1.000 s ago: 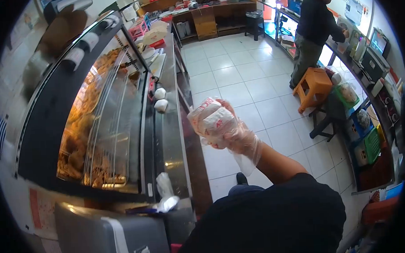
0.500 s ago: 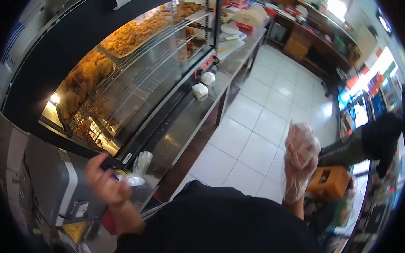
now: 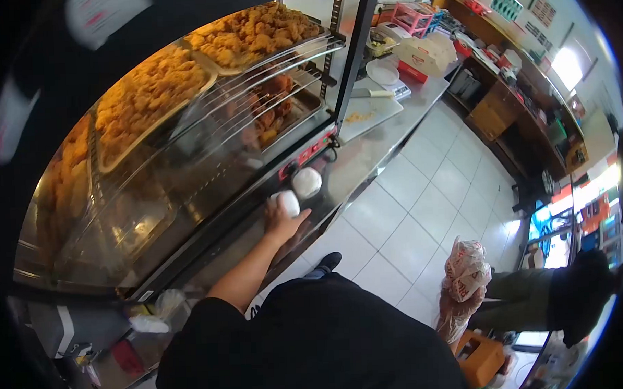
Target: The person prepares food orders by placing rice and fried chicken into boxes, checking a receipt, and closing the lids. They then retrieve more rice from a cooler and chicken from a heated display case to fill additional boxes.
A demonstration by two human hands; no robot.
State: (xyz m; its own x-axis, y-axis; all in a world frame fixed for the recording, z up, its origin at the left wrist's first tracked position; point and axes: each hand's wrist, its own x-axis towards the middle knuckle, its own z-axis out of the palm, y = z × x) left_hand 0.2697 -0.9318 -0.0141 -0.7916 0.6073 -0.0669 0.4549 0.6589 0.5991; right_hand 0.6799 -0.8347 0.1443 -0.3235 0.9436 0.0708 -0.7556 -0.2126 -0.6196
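My bare left hand [image 3: 283,221] reaches over the metal counter, fingers curved around one round white wrapped bundle [image 3: 286,203] with the thumb out to its right. A second white bundle [image 3: 307,183] sits just beyond it. What is inside either wrapping is hidden. On the right, my right hand [image 3: 459,304], in a clear plastic glove, is closed on a paper-wrapped package [image 3: 468,268] with red printing, held upright above the tiled floor. The glove and wrapping hide part of the fingers.
A heated display case [image 3: 256,176] with trays of fried chicken [image 3: 251,35] stands along the left. Farther along the counter are a cutting board [image 3: 370,117], a knife [image 3: 373,93] and a takeaway box [image 3: 423,57]. Another person [image 3: 535,303] stands at right, near an orange crate [image 3: 480,360].
My left hand has moved forward from near the grey box to the white bundle. The view has shifted along the case. My right hand still holds the package.
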